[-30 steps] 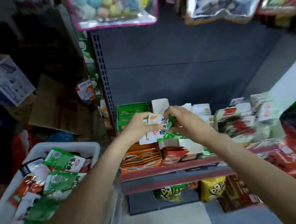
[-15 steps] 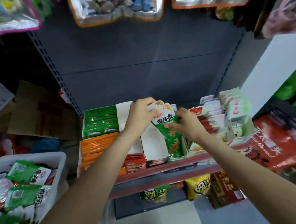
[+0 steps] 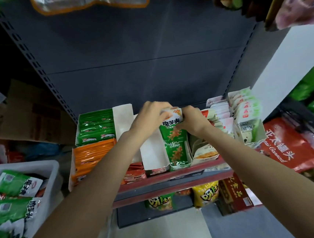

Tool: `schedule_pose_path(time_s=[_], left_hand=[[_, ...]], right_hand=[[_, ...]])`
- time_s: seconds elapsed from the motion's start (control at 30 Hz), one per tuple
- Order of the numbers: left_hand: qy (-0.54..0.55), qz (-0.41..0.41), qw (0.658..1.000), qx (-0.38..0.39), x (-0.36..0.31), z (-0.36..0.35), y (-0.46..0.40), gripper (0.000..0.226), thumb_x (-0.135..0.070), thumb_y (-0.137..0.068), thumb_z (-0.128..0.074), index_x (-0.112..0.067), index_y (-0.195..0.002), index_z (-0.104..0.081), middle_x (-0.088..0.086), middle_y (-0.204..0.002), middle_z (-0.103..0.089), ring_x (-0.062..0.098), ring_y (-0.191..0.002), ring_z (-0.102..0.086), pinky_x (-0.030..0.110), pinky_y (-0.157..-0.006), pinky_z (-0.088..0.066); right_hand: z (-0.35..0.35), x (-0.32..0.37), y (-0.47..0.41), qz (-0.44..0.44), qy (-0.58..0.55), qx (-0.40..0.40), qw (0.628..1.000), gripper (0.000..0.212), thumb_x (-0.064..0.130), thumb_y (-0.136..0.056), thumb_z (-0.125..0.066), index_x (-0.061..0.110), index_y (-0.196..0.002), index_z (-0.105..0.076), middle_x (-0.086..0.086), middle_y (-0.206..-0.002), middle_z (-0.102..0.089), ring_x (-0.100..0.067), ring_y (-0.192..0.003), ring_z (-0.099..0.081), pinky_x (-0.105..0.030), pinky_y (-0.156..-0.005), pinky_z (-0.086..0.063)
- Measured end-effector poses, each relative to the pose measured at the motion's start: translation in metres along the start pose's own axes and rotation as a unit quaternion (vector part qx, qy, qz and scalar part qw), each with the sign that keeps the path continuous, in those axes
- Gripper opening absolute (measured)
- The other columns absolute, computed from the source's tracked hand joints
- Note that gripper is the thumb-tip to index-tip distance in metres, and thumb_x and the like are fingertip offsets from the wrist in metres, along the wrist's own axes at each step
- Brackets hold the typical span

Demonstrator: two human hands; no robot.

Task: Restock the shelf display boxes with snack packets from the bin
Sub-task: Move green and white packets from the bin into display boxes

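Note:
A green and white snack packet (image 3: 173, 128) stands in a narrow white display box (image 3: 154, 153) at the middle of the shelf. My left hand (image 3: 149, 117) grips its top from the left, and my right hand (image 3: 191, 120) grips the top from the right. More green packets (image 3: 176, 153) fill the front of that box. The white bin (image 3: 47, 167) at the lower left holds several green and red packets (image 3: 15, 190).
Green (image 3: 95, 127) and orange (image 3: 93, 155) packet boxes stand left of my hands, white packet boxes (image 3: 246, 114) to the right. The red shelf edge (image 3: 177, 178) runs below. Red bags (image 3: 287, 144) lie at the right; large bags (image 3: 91, 0) hang overhead.
The view swung left and the bin slid to the frame's left edge. Both hands carried the packet from above the orange box over to the narrow white box and lowered it in.

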State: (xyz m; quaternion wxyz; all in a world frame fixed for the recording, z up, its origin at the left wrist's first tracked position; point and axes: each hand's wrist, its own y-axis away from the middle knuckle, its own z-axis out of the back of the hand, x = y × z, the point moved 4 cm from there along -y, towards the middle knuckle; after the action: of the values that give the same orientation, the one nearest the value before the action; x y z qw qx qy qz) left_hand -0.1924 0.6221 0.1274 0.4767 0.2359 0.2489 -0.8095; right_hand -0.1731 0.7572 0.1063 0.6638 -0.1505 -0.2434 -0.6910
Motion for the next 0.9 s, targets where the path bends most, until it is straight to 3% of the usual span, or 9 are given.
schedule_pose_path(time_s=[0.13,0.23,0.3,0.37,0.43,0.5,0.63,0.77,0.9], left_hand=[[-0.018,0.008,0.999,0.029,0.003,-0.016,0.003,0.009,-0.013,-0.088,-0.060,-0.012,-0.093,-0.067,0.010,-0.077,-0.061,0.031,-0.075,-0.051,0.034,-0.066,-0.040],[-0.037,0.021,0.998,0.054,0.007,-0.027,0.007,0.012,-0.013,-0.088,-0.060,-0.012,-0.100,-0.063,0.014,-0.084,-0.061,0.034,-0.080,-0.054,0.037,-0.068,-0.045],[-0.043,0.032,0.998,0.035,0.009,-0.029,0.010,0.021,-0.016,-0.088,-0.062,-0.013,-0.109,-0.059,0.013,-0.096,-0.062,0.032,-0.087,-0.058,0.036,-0.072,-0.047],[-0.025,0.051,0.998,-0.034,0.013,-0.026,0.016,0.020,-0.014,-0.087,-0.063,-0.012,-0.106,-0.058,0.007,-0.103,-0.063,0.025,-0.091,-0.059,0.035,-0.076,-0.049],[-0.016,0.066,0.995,-0.078,0.016,-0.024,0.021,0.010,-0.011,-0.088,-0.062,-0.011,-0.099,-0.061,0.005,-0.100,-0.065,0.022,-0.089,-0.061,0.036,-0.077,-0.051],[-0.040,0.067,0.996,-0.036,0.016,-0.032,0.024,0.010,-0.013,-0.090,-0.059,-0.012,-0.096,-0.067,0.007,-0.095,-0.067,0.025,-0.086,-0.062,0.037,-0.076,-0.051],[-0.074,0.075,0.994,0.035,0.017,-0.046,0.025,0.018,-0.013,-0.092,-0.056,-0.013,-0.104,-0.069,0.009,-0.102,-0.068,0.027,-0.092,-0.063,0.035,-0.079,-0.051],[-0.011,0.100,0.995,-0.018,0.028,-0.026,0.034,0.019,-0.016,-0.088,-0.062,-0.013,-0.106,-0.067,0.004,-0.103,-0.069,0.020,-0.094,-0.063,0.038,-0.084,-0.052],[0.047,0.132,0.987,-0.076,0.046,0.017,0.065,0.018,-0.016,-0.087,-0.065,-0.012,-0.104,-0.067,0.000,-0.095,-0.069,0.011,-0.082,-0.062,0.021,-0.075,-0.049]], right_hand=[[-0.008,-0.003,0.002,-0.031,0.045,0.044,0.998,0.039,0.016,-0.078,-0.075,-0.004,-0.107,-0.058,-0.017,-0.106,-0.063,-0.031,-0.098,-0.060,-0.032,-0.075,-0.043],[-0.008,-0.005,0.004,0.014,0.000,0.007,1.000,0.029,0.014,-0.078,-0.074,0.003,-0.102,-0.063,-0.014,-0.100,-0.067,-0.022,-0.083,-0.058,-0.025,-0.065,-0.038],[-0.007,-0.008,0.005,0.028,0.002,-0.020,0.999,0.014,0.011,-0.080,-0.070,0.004,-0.091,-0.065,-0.013,-0.089,-0.066,-0.019,-0.074,-0.053,-0.026,-0.057,-0.032],[-0.009,-0.012,0.004,0.023,0.032,-0.024,0.999,0.008,0.011,-0.083,-0.065,0.005,-0.083,-0.061,-0.013,-0.081,-0.061,-0.022,-0.073,-0.052,-0.027,-0.051,-0.031],[-0.011,-0.013,0.004,0.025,0.057,-0.032,0.998,0.011,0.011,-0.085,-0.062,0.005,-0.094,-0.063,-0.015,-0.088,-0.064,-0.027,-0.079,-0.057,-0.029,-0.058,-0.042],[-0.013,-0.009,0.006,0.039,0.056,-0.047,0.997,0.023,0.007,-0.086,-0.057,0.010,-0.109,-0.061,-0.015,-0.097,-0.067,-0.031,-0.087,-0.062,-0.035,-0.069,-0.051],[-0.023,-0.006,0.006,0.065,0.151,-0.027,0.986,0.018,0.007,-0.090,-0.053,0.016,-0.097,-0.067,-0.010,-0.098,-0.068,-0.030,-0.089,-0.063,-0.033,-0.068,-0.050],[-0.023,0.001,0.007,0.073,0.134,-0.022,0.988,0.018,0.013,-0.092,-0.054,0.010,-0.106,-0.067,-0.013,-0.107,-0.065,-0.030,-0.097,-0.060,-0.036,-0.078,-0.049],[-0.031,0.040,0.016,0.116,0.066,-0.025,0.991,0.025,0.015,-0.091,-0.057,0.011,-0.114,-0.064,-0.009,-0.114,-0.064,-0.024,-0.103,-0.060,-0.027,-0.085,-0.042]])
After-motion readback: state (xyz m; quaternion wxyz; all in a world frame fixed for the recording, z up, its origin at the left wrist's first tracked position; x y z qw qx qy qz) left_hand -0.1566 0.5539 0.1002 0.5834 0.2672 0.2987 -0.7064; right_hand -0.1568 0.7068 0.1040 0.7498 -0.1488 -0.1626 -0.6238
